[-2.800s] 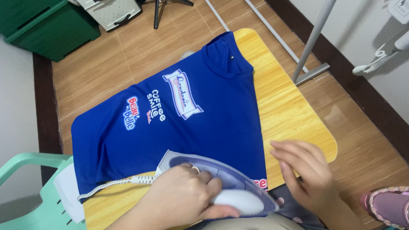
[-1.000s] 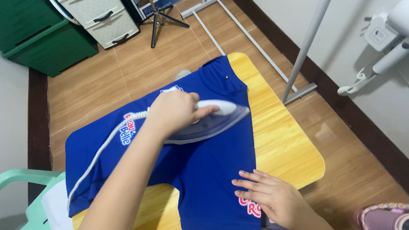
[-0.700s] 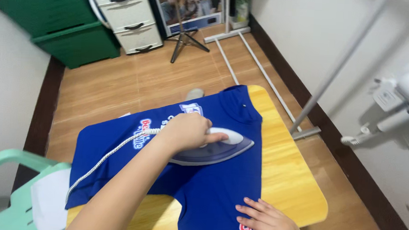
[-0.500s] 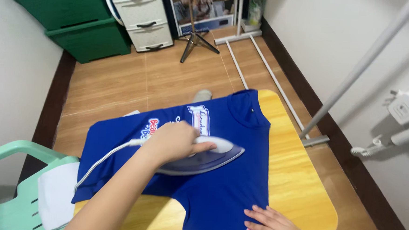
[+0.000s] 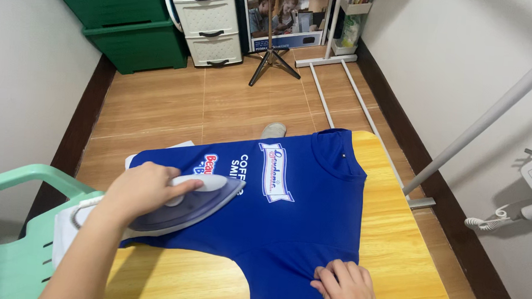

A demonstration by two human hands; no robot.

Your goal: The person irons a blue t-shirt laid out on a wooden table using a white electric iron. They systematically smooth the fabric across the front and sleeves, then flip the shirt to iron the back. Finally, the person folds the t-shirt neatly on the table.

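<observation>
Left hand (image 5: 145, 189) wraps the iron (image 5: 184, 209) by its handle on the soft, limp blue shirt (image 5: 298, 224), while right hand (image 5: 347, 287), fingers spread, pins the hem on the wooden table (image 5: 400, 247).

wooden table (image 5: 395, 235) | blue shirt (image 5: 298, 224) spread flat | iron (image 5: 184, 206) on shirt

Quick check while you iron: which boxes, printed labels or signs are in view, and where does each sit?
Printed box: on the floor against the far wall, beside the drawers; rectangular, red top band, photo of people.
Banner print: middle of the blue shirt; white ribbon shape, blue and red edging.
Text print: beside the iron; red and white, partly covered.
No screens or signs.
</observation>
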